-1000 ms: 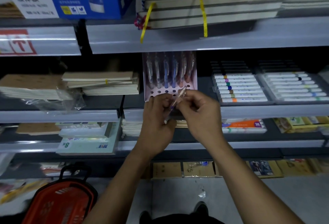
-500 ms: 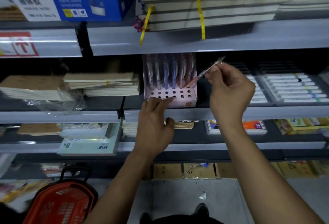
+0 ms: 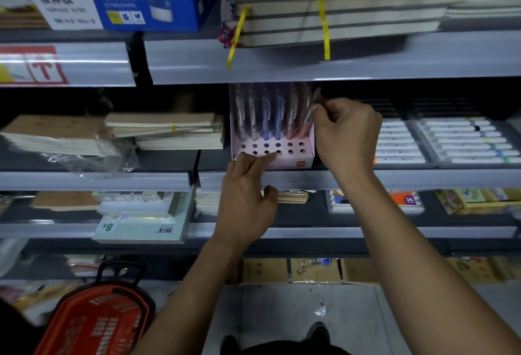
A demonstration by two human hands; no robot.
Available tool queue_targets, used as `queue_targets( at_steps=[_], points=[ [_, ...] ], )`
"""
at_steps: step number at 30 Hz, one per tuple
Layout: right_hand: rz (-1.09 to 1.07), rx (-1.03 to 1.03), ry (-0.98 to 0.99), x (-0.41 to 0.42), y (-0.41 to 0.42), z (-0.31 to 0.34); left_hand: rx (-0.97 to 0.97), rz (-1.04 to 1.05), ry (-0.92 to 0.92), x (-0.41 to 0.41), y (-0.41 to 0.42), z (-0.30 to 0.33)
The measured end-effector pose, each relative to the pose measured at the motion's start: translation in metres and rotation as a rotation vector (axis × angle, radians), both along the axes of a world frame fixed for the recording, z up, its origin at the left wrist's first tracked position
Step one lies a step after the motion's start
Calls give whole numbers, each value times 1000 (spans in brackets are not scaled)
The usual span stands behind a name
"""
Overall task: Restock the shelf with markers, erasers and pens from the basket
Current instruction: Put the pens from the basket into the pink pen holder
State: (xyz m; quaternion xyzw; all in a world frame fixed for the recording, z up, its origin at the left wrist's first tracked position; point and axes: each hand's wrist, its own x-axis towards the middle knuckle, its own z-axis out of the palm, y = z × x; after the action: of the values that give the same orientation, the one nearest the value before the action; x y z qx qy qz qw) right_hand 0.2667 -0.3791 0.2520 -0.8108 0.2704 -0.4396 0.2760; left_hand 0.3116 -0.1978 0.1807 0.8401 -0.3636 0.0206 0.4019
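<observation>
At the pink rack (image 3: 293, 158), right hand (image 3: 348, 136) pinches a pen (image 3: 310, 112); left hand (image 3: 245, 202) rests flat, fingers straight

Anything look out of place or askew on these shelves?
A crumpled clear plastic wrapper hangs loose over the shelf edge beside the stacked notebooks, left of the pink perforated pen holder. Nothing else stands out.

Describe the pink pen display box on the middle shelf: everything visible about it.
The pink pen display box looks like thin card, with a tall back panel and a low stepped front pierced by rows of round holes. The back row holds upright pens in clear, blue and pinkish tones; the front holes visible are empty. It stands upright at the shelf edge. The left hand rests straight fingers on its front left corner; the right hand pinches a pen at its right side.
</observation>
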Motion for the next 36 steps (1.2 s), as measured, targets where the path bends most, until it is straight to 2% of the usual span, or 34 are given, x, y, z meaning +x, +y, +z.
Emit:
queue_targets(
  at_steps=[6, 17, 20, 27, 36],
  points=[
    [51, -21, 135, 4, -3, 2, -2, -1, 25, -1, 1, 1],
    [74, -64, 134, -12, 8, -20, -7, 14, 27, 1, 8, 3],
    [80, -129, 167, -25, 16, -29, -6, 26, -8, 4, 14, 6],
    [125, -164, 454, -57, 39, -45, 162, -21, -216, 10, 32, 21],
    [31, -121, 515, -84, 62, -45, 181, -142, -226, 7, 43, 30]
  ],
)
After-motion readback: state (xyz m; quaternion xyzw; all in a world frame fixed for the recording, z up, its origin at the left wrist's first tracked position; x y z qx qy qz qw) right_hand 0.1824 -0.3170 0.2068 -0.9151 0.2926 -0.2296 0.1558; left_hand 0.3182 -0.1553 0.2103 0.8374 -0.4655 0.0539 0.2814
